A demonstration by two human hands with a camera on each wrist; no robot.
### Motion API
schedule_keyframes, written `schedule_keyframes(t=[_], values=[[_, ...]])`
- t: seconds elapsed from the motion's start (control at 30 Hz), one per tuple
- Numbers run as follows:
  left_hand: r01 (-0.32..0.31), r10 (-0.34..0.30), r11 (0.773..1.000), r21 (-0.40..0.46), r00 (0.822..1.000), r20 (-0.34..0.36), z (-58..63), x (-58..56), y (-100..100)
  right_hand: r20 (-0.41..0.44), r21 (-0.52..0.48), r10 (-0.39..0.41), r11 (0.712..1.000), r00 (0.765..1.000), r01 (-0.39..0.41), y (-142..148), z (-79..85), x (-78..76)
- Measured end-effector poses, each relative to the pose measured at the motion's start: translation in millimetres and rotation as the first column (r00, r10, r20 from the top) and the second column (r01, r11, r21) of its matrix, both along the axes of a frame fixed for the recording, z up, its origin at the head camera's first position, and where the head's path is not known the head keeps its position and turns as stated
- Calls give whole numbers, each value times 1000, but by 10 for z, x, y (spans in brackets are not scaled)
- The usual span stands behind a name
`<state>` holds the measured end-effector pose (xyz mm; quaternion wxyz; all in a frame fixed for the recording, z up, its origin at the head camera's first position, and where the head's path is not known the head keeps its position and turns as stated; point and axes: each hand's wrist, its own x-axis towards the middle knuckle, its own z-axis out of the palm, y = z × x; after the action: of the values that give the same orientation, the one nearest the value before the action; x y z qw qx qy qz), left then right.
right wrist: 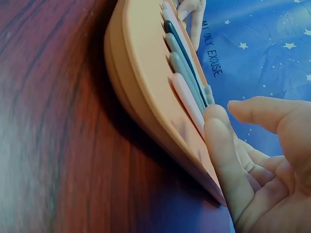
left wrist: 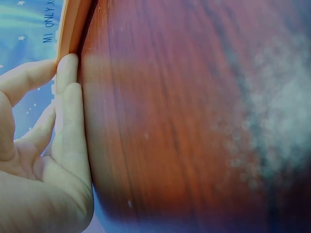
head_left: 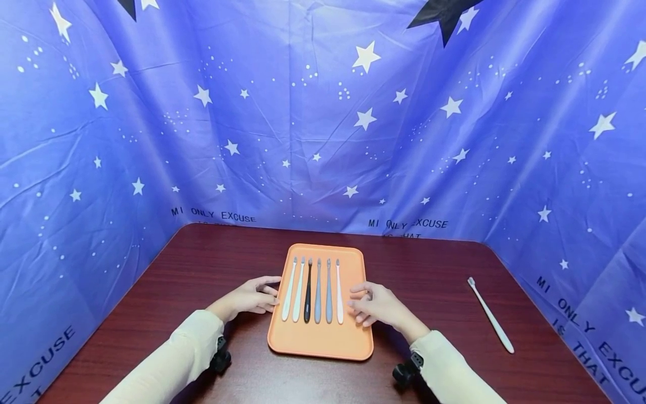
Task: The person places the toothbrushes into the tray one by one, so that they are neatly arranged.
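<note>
An orange tray lies on the table with several toothbrushes side by side in it, heads pointing away: two whitish ones, a black toothbrush, two grey-blue ones and a pale pink toothbrush at the right end. At the tray's left rim is my left hand, its fairly straight fingertips touching the edge. My right hand hovers by the right rim, beside the pale pink toothbrush; thumb and fingers stand apart and hold nothing. Farther right, a whitish toothbrush lies alone on the table.
The dark red wooden table is bounded at the back and sides by a blue star-printed curtain. Black cameras are strapped to both wrists, close above the tabletop.
</note>
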<state>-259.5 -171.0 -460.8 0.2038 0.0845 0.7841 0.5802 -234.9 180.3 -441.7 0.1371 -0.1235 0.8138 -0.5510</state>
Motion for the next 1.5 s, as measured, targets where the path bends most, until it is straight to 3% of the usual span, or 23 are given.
schedule_keyframes(t=[0.3,0.83,1.5], values=[[9,-9,1000,7,1000,-8,-8,-10,-4,-17,77,-21,997,1000,22,289,52,-36],[-10,10,1000,-14,1000,-2,-37,-27,1,-43,115,-21,993,999,26,765,140,-27],[6,-6,1000,-2,1000,4,13,-2,-6,-19,171,-62,983,998,65,1619,269,115]])
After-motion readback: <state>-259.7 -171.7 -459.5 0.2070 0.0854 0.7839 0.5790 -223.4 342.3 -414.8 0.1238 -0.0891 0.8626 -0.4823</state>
